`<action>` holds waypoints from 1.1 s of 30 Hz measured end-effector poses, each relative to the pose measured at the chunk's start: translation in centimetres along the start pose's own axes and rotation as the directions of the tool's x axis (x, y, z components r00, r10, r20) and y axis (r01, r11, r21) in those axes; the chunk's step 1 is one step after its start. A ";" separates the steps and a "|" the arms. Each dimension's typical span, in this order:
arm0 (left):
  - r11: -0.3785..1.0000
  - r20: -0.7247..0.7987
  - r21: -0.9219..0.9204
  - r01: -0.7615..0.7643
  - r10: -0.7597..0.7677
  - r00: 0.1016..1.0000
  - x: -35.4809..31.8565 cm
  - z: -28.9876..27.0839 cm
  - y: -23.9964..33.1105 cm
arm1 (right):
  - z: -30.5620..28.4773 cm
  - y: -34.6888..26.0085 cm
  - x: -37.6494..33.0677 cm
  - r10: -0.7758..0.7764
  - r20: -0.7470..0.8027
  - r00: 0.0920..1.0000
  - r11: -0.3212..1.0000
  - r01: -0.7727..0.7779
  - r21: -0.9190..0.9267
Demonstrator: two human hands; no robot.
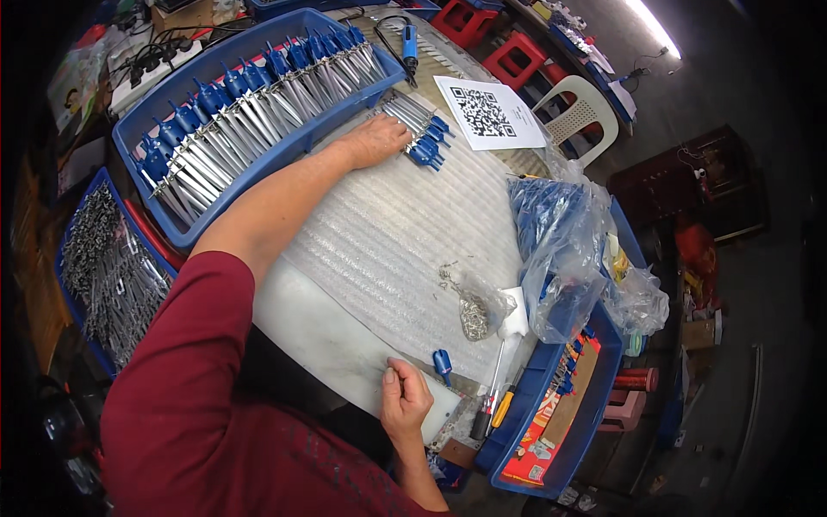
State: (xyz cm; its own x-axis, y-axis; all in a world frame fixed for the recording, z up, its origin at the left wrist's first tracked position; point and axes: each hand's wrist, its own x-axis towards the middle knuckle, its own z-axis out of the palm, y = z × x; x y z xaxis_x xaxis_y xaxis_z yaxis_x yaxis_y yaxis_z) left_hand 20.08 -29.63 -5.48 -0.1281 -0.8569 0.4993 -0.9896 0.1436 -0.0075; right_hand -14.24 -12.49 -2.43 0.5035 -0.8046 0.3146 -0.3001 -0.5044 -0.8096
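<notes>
At the far side of the foam-covered table, my left hand (375, 140) is curled over a row of slim metal rods with blue ends (424, 152). Its fingertips are partly hidden among them. Nearer to me, my right hand (407, 401) is closed, thumb against the fingers, just above the table's near edge. Whatever it may hold is too small to make out. A single blue piece (442, 363) lies just beyond that hand. Left of my left arm, a long blue bin (226, 200) holds many more blue-ended rods (250, 116) standing in a packed row.
At right lie a small bag of metal parts (475, 315), a yellow-handled screwdriver (503, 406) and clear plastic bags (560, 250). A blue tray (573, 439) stands by the right edge. A bin of thin metal pieces (121, 276) is at left, a blue electric tool (409, 47) far off.
</notes>
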 end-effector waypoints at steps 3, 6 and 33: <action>1.000 -0.004 0.010 -0.001 0.001 1.000 0.2 0.4 0.1 | -0.2 0.0 -0.1 0.013 0.000 1.000 1.000 -0.013 -0.007; 1.000 0.015 0.013 0.012 -0.013 1.000 0.3 0.3 0.4 | -0.3 0.0 -0.2 0.020 0.001 1.000 1.000 -0.020 -0.022; 0.974 -0.417 -0.109 0.201 -0.228 0.880 -18.6 -22.4 5.7 | 0.5 1.3 -1.4 0.157 -0.012 0.988 0.981 -0.155 0.116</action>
State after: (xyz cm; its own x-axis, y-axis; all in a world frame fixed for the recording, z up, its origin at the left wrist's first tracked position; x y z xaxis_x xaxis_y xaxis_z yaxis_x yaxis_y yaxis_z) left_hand 18.33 -1.80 4.61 0.1400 -0.5803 0.8023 -0.9821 0.0216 0.1870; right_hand -14.95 -11.85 -4.18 0.4405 -0.8775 0.1895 -0.2784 -0.3342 -0.9005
